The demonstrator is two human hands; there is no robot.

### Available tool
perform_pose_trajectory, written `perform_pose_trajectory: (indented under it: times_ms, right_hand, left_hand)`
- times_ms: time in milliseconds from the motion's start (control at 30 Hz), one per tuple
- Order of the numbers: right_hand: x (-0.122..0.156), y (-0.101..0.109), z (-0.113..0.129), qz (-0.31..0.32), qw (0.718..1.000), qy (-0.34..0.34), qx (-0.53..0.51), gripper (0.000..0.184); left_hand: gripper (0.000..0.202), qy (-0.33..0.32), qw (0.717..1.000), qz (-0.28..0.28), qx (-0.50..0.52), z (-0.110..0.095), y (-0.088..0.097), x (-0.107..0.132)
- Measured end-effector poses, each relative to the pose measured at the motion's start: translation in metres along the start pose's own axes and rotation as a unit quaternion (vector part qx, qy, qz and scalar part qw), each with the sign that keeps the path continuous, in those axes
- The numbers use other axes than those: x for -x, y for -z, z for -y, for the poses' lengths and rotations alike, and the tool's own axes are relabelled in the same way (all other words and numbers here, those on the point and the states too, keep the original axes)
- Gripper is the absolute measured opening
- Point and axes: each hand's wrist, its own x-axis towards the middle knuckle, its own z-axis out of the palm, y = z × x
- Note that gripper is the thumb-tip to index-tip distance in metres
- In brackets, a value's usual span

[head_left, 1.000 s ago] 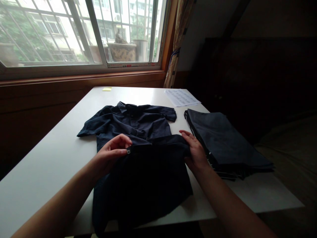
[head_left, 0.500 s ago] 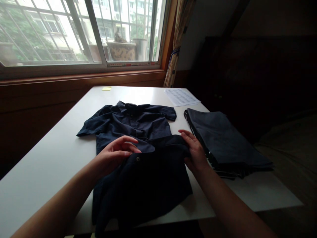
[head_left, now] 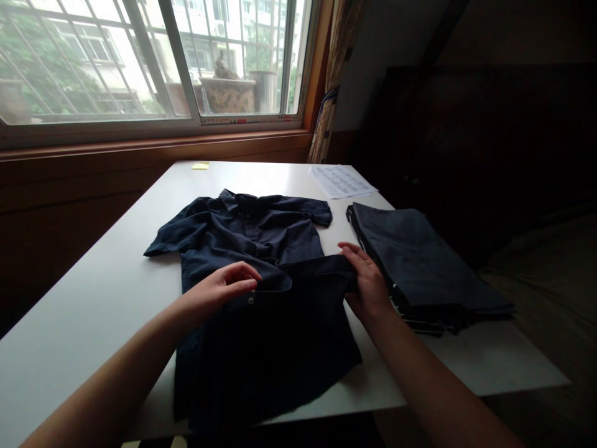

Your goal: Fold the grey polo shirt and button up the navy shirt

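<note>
A dark navy short-sleeved shirt [head_left: 275, 354] lies spread on the white table, its collar toward the window and its hem toward me. My left hand [head_left: 233, 281] is over the middle of the front, fingers curled and thumb close to the forefinger at the edge of the front opening; it appears to pinch the cloth there. A pale button [head_left: 250, 300] shows just below that hand. At the shirt's right side, my right hand [head_left: 368, 280] grips the raised cloth, thumb beneath and fingers above. The fold hides part of the right fingers' grip.
Right of the shirt is a stack of folded dark garments [head_left: 420, 261] on the white table [head_left: 107, 292]. Printed paper sheets [head_left: 342, 182] and a yellow sticky note [head_left: 200, 166] lie at the far edge. Beyond stand a barred window [head_left: 228, 62] and a tied curtain [head_left: 329, 93].
My left hand has drawn slightly left and its fingers have curled in closer to the thumb. The lower front cloth has settled flatter and the button has shifted left. My right hand barely moves.
</note>
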Motion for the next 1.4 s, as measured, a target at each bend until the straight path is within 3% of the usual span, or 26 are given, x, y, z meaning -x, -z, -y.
perform_pose_trajectory:
  times_ms: [100,167,267,400,533,633,867,1000,1100,1233,1333,1400]
  right_hand:
    - [0.001,-0.001,0.001,0.0,1.0,0.004,-0.004,0.031]
    - [0.002,-0.003,0.002,0.0,1.0,0.004,0.0,0.033]
    - [0.004,-0.003,0.003,0.007,1.0,0.001,0.0,0.035]
    - [0.004,-0.001,0.002,0.014,0.999,-0.01,-0.034,0.032]
    - [0.003,0.0,0.002,0.033,0.997,-0.035,-0.056,0.031]
    - [0.004,-0.001,0.002,0.044,0.998,-0.03,-0.044,0.03]
    - [0.009,-0.003,0.004,0.077,0.996,-0.035,-0.016,0.027]
    - [0.015,-0.003,0.003,0.148,0.986,-0.069,0.011,0.032]
    - [0.021,-0.003,-0.001,0.294,0.946,-0.133,0.024,0.046]
    - [0.027,-0.006,-0.006,0.496,0.831,-0.239,0.084,0.055]
    - [0.028,-0.007,-0.006,0.584,0.751,-0.266,0.152,0.051]
    - [0.028,-0.007,-0.006,0.613,0.719,-0.275,0.176,0.052]
  left_hand:
    - [0.028,0.027,0.992,0.097,-0.079,0.0,0.0,0.004]
    - [0.029,0.051,0.984,0.129,-0.108,0.001,-0.001,0.006]
    - [0.031,0.065,0.991,0.089,-0.08,0.005,-0.002,0.008]
    - [0.028,0.075,0.996,0.027,0.045,0.008,-0.001,0.007]
    - [0.024,0.124,0.978,0.003,0.168,0.007,-0.003,0.003]
    - [0.026,0.125,0.966,-0.022,0.224,0.006,-0.007,0.002]
    - [0.056,0.082,0.943,0.091,0.31,0.01,-0.008,0.005]
    - [0.06,0.069,0.931,0.137,0.33,0.014,-0.01,0.004]
    - [0.062,0.077,0.934,0.145,0.318,0.015,-0.012,0.003]
    - [0.064,0.097,0.942,0.141,0.287,0.013,-0.014,0.004]
    - [0.067,0.125,0.945,0.15,0.262,0.012,-0.015,0.004]
    - [0.069,0.14,0.948,0.152,0.243,0.013,-0.016,0.005]
